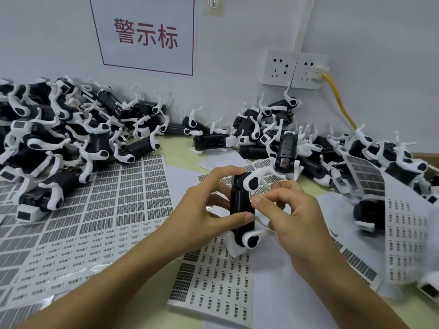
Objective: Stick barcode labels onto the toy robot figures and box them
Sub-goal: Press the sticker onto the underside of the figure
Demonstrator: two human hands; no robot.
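Observation:
A black-and-white toy robot figure (241,205) stands on end in the middle of the table. My left hand (209,203) grips its black body, fingers over the top and thumb on the lower side. My right hand (287,207) pinches a small label against the figure's right side with thumb and forefinger. A large barcode label sheet (99,203) lies to the left, and a smaller label sheet (213,276) lies under the figure. No box is in view.
Heaps of the same toy figures fill the back left (59,138), the back middle (266,129) and the right (392,160). More label sheets (403,233) lie curled at the right. Wall sockets (294,70) with a yellow cable (342,103) are behind.

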